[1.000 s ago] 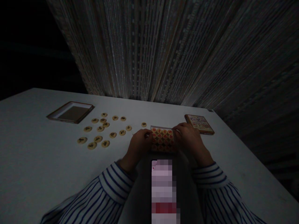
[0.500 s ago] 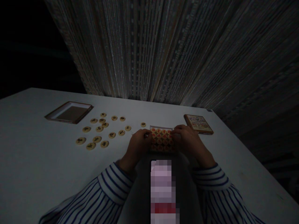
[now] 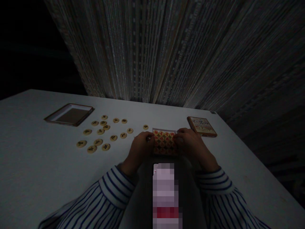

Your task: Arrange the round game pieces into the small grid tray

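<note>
- Tray [image 3: 164, 129], low-walled, centre of view, directly in front of the person; it lies between the two hands. Whether its underside rests on the worktop [image 3: 59, 165] or is lifted: cannot tell, the near edge is in shadow.
- Contents: red-marked discs [image 3: 167, 139] face up, set in rows of four; the nearer rows are dim.
- Left hand [image 3: 141, 146]: grip closed at the tray's left wall, thumb inward by the end discs.
- Right hand [image 3: 192, 143]: grip closed near the far right corner, fingertips at the rim. Contact with a disc on either side is not resolvable.
- Step in hand, judged: steadying the tray and squaring its rows. Best done with even, light pressure from both sides, so thin walls do not bow and pop a disc up.
- Suggest the tray be held level; any tilt would likely slide the loose discs. Thumbs are best used to nudge discs flat, not to press from above.
- Black-marked discs [image 3: 98, 142]: scattered to the left, apart from the tray; one [image 3: 145, 127] sits near its far left corner, so elbow room is narrower there.
- Open box half [image 3: 73, 116] far left; printed box [image 3: 202, 125] just beyond the right hand.
</note>
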A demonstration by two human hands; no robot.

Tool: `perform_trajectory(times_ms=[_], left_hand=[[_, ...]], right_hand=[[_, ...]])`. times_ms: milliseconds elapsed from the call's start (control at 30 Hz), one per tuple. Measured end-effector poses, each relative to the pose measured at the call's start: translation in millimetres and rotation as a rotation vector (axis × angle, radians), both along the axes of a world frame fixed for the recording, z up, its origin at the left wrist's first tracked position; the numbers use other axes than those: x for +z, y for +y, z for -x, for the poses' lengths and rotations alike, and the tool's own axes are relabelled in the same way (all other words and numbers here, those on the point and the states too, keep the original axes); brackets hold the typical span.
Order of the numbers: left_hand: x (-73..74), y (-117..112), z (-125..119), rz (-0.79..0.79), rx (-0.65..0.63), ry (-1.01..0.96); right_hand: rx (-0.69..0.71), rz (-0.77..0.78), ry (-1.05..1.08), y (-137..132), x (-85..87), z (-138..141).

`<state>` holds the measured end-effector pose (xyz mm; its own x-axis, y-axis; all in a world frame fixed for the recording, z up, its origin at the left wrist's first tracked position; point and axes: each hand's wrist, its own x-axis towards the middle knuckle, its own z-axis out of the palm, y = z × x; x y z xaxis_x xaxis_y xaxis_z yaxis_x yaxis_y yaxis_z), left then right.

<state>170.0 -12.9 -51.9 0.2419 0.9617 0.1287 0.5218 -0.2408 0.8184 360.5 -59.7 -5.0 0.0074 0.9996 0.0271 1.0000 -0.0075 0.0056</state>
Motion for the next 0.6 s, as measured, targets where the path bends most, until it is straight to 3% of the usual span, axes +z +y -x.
perform_trajectory(times_ms=[600], left_hand=[[4.3,-1.5,0.1,-0.017,0.008,0.027]], right_hand=[[-0.017,0.003,-0.023,-2.7,3.7,5.0]])
